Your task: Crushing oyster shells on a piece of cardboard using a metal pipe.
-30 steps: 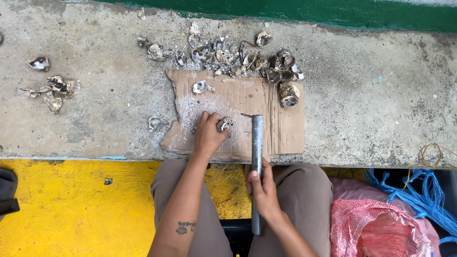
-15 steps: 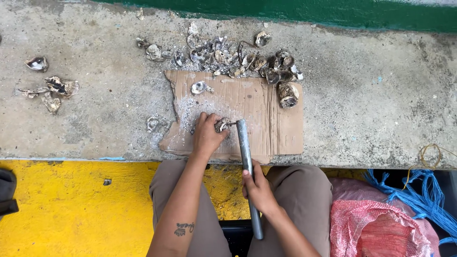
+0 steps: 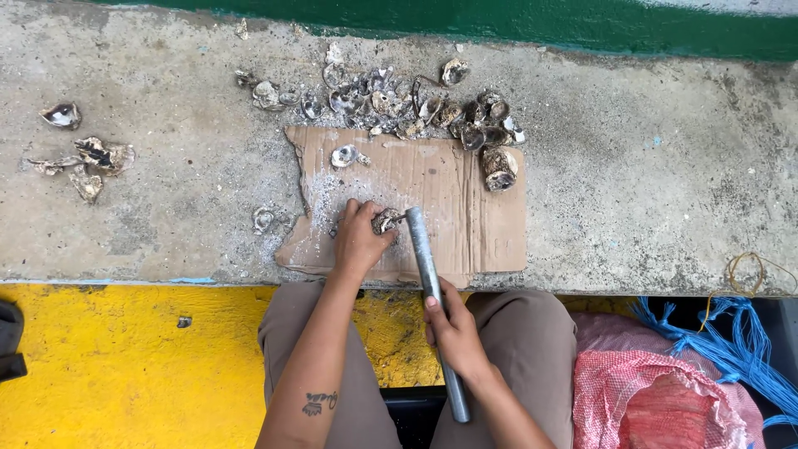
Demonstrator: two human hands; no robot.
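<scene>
- Running across the whole view is a rough grey concrete ledge [image 3: 648, 183], with a green painted band [image 3: 499, 21] behind it and a yellow floor [image 3: 125, 366] below its near edge.
- The person sits at the ledge in brown trousers, knees under the edge; a pink mesh sack [image 3: 657, 399] and a tangle of blue rope [image 3: 731, 349] lie at their right side.
- A torn sheet of cardboard [image 3: 465, 208] lies flat on the ledge as a work pad, dusted with pale grit near its left part.
- A heap of opened shells [image 3: 399, 104] is banked along the far edge of the cardboard, which I read as the part of the work already done; a smaller scatter of shells [image 3: 87, 158] lies well apart to the left, and one lone shell [image 3: 263, 219] sits just off the cardboard's left edge.
- The metal pipe [image 3: 432, 308] is gripped around its middle by the right hand [image 3: 453, 328], fingers wrapped shut around it; its far end rests against the shell being worked.
- The left hand [image 3: 359, 237] is closed over a small oyster shell [image 3: 386, 221], pinning it to the cardboard near its near-left part.
- That shell looks whole, so opening it seems yet to be done; how many unopened ones remain cannot be told, since the sack's contents are hidden.
</scene>
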